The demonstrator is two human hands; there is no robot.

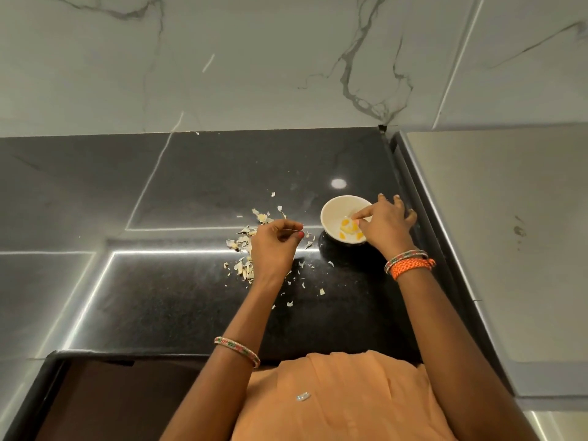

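A small white bowl (pixel 331 207) stands on the black stone counter (pixel 178 300), with pale and orange-yellow pieces (pixel 347 230) at its bottom. My right hand (pixel 386 226) reaches over the bowl's right rim. Its thumb and forefinger are pinched together on a small pale piece (pixel 353 221) just above the bowl's contents, and the other fingers are spread. My left hand (pixel 273 246) hovers left of the bowl with curled fingers, holding a thin light strip (pixel 292 230) between thumb and fingertips. What the strip is cannot be made out.
Several dry pale peel scraps (pixel 244 244) lie scattered on the counter under and left of my left hand. A marble wall (pixel 254 65) rises behind the counter. A grey steel surface (pixel 496 237) borders it on the right. The counter's front edge (pixel 127 354) is near my body.
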